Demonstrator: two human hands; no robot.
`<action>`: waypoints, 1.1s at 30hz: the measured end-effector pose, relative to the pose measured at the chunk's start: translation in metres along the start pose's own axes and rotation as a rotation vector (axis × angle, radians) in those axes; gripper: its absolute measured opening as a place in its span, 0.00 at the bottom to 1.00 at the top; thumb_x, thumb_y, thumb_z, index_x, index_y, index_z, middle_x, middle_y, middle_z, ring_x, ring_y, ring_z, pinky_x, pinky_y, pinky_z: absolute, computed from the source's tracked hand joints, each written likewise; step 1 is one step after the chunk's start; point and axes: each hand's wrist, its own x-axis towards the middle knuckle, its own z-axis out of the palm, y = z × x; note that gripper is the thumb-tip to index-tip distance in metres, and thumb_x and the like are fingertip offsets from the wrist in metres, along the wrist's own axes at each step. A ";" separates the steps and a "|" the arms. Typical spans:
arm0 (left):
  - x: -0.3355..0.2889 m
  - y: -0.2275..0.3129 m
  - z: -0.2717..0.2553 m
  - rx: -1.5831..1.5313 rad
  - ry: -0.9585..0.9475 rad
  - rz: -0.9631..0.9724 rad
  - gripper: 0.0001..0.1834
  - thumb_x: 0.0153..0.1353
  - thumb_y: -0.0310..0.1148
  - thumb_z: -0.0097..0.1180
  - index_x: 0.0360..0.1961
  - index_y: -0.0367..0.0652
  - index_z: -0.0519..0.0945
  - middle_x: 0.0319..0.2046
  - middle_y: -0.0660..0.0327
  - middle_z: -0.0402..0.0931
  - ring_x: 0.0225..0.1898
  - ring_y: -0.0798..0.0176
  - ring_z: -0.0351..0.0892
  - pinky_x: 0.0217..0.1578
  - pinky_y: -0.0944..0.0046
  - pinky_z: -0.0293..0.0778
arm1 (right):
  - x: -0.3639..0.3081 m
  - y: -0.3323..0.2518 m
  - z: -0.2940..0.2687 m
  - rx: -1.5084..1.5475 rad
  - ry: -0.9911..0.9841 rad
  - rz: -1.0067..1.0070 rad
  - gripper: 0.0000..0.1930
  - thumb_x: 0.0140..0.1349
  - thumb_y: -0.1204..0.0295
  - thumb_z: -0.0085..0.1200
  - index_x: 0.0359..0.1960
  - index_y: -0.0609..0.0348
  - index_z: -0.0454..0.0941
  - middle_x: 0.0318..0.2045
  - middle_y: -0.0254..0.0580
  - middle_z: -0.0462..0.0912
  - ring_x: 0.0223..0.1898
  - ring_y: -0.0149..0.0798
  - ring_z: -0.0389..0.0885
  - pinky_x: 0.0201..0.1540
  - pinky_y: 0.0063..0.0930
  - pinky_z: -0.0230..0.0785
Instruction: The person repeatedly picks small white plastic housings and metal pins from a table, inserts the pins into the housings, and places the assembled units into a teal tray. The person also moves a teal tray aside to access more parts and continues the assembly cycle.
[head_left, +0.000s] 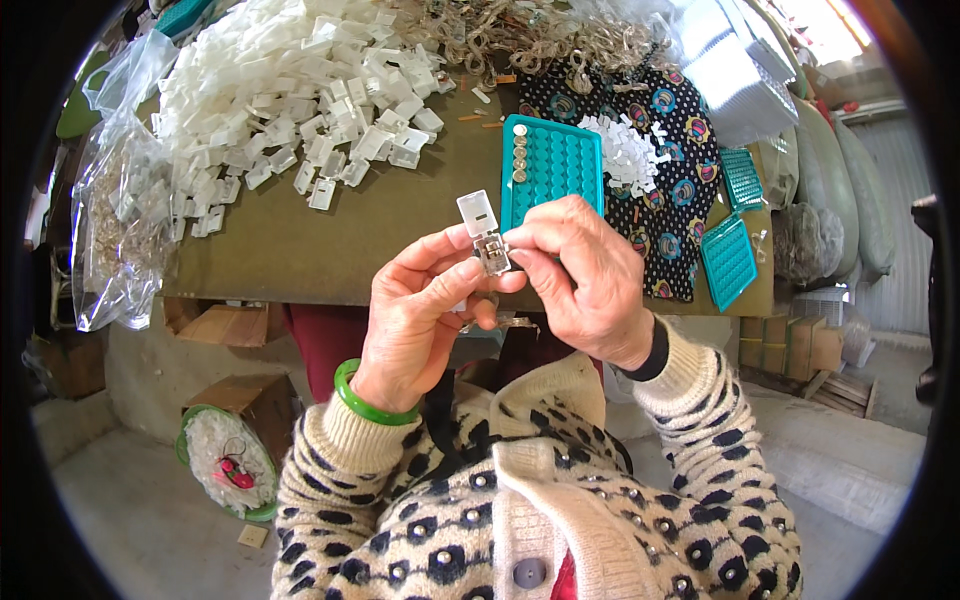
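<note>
My left hand (422, 295) holds a small clear plastic case (490, 250) with its hinged lid standing up; small metal parts show inside. With thumb and forefinger closed in a pinch, my right hand (590, 275) meets the case's right edge; anything between those fingertips is hidden. More small pieces, one of them shiny, show under the left fingers, too covered to name. Just beyond the hands lies a teal tray (570, 150) of round pockets, with several round, shiny metal discs (520, 153) down its left column.
A large heap of translucent white plastic cases (290, 90) covers the table's (370, 240) left. Tiny white pieces (625, 155) lie on a patterned cloth (690, 215). Beyond are tangled metallic strands (560, 35). A clear bag (125, 220) hangs at left; another teal tray (729, 262) lies right.
</note>
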 end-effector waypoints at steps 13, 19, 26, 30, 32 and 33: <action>-0.004 -0.013 0.002 -0.071 -0.051 0.006 0.15 0.63 0.23 0.59 0.52 0.35 0.77 0.40 0.54 0.82 0.35 0.62 0.84 0.25 0.70 0.77 | -0.013 -0.004 0.002 -0.173 0.104 -0.131 0.13 0.52 0.85 0.63 0.39 0.65 0.77 0.32 0.46 0.77 0.29 0.44 0.77 0.29 0.33 0.71; -0.008 -0.018 0.004 -0.091 -0.054 0.015 0.14 0.63 0.22 0.60 0.50 0.33 0.78 0.33 0.56 0.82 0.28 0.67 0.80 0.23 0.71 0.72 | -0.015 -0.010 0.002 -0.177 0.084 -0.146 0.11 0.54 0.85 0.62 0.38 0.65 0.76 0.31 0.47 0.77 0.30 0.45 0.78 0.29 0.32 0.72; -0.009 -0.015 0.006 -0.033 -0.037 0.055 0.13 0.62 0.20 0.59 0.48 0.33 0.80 0.29 0.57 0.81 0.26 0.68 0.79 0.23 0.71 0.71 | -0.006 -0.010 -0.009 0.025 -0.077 -0.112 0.12 0.49 0.85 0.59 0.36 0.64 0.73 0.30 0.44 0.71 0.30 0.45 0.73 0.32 0.34 0.68; -0.009 -0.016 0.006 -0.025 -0.048 0.058 0.13 0.62 0.20 0.60 0.48 0.33 0.80 0.31 0.57 0.82 0.26 0.68 0.79 0.23 0.71 0.72 | -0.006 -0.010 -0.010 0.048 -0.128 -0.066 0.11 0.51 0.84 0.58 0.34 0.62 0.71 0.28 0.45 0.70 0.30 0.49 0.73 0.33 0.36 0.68; -0.010 -0.016 0.006 -0.021 -0.046 0.057 0.13 0.62 0.20 0.60 0.48 0.33 0.80 0.31 0.56 0.82 0.27 0.67 0.80 0.23 0.71 0.73 | -0.008 -0.011 -0.010 0.171 -0.157 0.052 0.09 0.56 0.83 0.58 0.35 0.60 0.71 0.29 0.41 0.71 0.30 0.44 0.74 0.32 0.33 0.68; -0.011 -0.015 0.006 -0.013 -0.051 0.061 0.12 0.61 0.20 0.60 0.47 0.33 0.80 0.32 0.56 0.82 0.27 0.67 0.80 0.23 0.71 0.73 | -0.009 -0.011 -0.011 0.234 -0.174 0.111 0.08 0.59 0.82 0.58 0.35 0.60 0.70 0.29 0.40 0.72 0.29 0.41 0.75 0.32 0.31 0.68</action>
